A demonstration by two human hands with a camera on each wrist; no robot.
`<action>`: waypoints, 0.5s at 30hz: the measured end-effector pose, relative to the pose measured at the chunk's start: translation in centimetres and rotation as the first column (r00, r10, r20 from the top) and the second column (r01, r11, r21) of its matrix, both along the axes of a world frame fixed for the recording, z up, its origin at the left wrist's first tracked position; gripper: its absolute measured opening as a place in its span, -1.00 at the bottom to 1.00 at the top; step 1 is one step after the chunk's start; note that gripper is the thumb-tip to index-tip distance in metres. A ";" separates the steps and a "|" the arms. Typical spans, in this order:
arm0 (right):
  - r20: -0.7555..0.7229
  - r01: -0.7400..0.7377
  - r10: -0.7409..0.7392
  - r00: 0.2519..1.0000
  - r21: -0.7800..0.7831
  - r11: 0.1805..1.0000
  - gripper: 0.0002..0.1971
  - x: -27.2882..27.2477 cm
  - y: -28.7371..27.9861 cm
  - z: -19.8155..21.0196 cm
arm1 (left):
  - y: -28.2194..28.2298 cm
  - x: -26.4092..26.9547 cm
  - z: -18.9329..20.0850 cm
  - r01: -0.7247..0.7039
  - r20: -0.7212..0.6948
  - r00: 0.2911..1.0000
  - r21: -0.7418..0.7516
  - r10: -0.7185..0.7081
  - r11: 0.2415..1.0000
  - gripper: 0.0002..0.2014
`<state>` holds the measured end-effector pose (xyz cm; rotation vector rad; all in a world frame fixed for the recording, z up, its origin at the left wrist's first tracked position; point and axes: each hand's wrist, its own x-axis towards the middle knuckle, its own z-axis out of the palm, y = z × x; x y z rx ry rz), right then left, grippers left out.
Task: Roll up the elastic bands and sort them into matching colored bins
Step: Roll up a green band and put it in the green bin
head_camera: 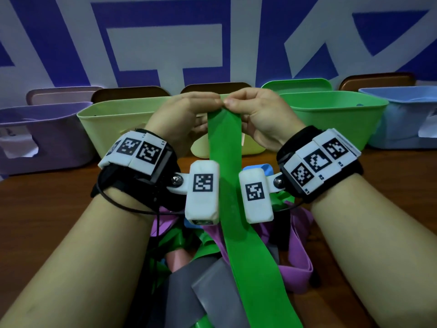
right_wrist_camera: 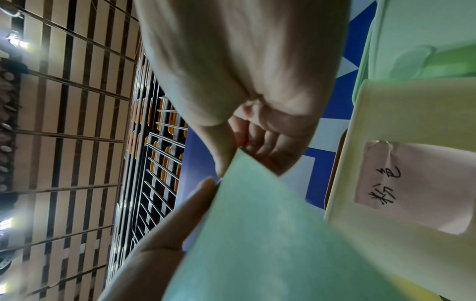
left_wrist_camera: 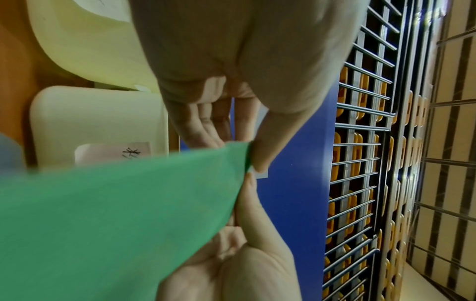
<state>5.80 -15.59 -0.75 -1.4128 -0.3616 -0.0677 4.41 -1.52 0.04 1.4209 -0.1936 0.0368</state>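
Observation:
A long bright green elastic band point(head_camera: 227, 147) hangs flat from my two hands down to the pile on the table. My left hand point(head_camera: 215, 103) and right hand point(head_camera: 231, 104) meet above the bins, and each pinches the band's top edge between thumb and fingers. In the left wrist view my left hand point(left_wrist_camera: 244, 152) pinches the band's point(left_wrist_camera: 115, 213) corner. The right wrist view shows my right hand point(right_wrist_camera: 238, 155) gripping the band's point(right_wrist_camera: 270, 234) other corner. The green bin point(head_camera: 331, 119) stands just right of my hands.
A purple bin point(head_camera: 42, 136), a yellow-green bin point(head_camera: 118, 124) and a blue bin point(head_camera: 406, 121) line the back of the wooden table point(head_camera: 47, 209), with lids propped behind them. A tangled pile of purple, grey, pink, blue and green bands point(head_camera: 295, 263) lies between my forearms.

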 end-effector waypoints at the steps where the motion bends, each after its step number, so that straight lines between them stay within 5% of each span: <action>1: 0.007 0.004 -0.004 1.000 0.009 1.000 -0.86 0.0 0.0 0.0 | 0.0 0.0 0.0 0.000 -0.014 1.000 0.030 0.001 1.000 -0.89; 5: 0.021 0.002 -0.002 1.000 0.004 1.000 -0.86 0.0 -0.1 0.0 | -0.1 -0.2 -0.1 -0.066 0.019 0.998 0.132 0.064 0.989 -0.85; 15: -0.041 -0.072 0.074 0.996 0.049 0.996 -0.84 0.2 -0.2 -0.2 | -0.1 0.0 -0.2 -0.091 0.039 0.995 0.025 0.090 0.996 -0.89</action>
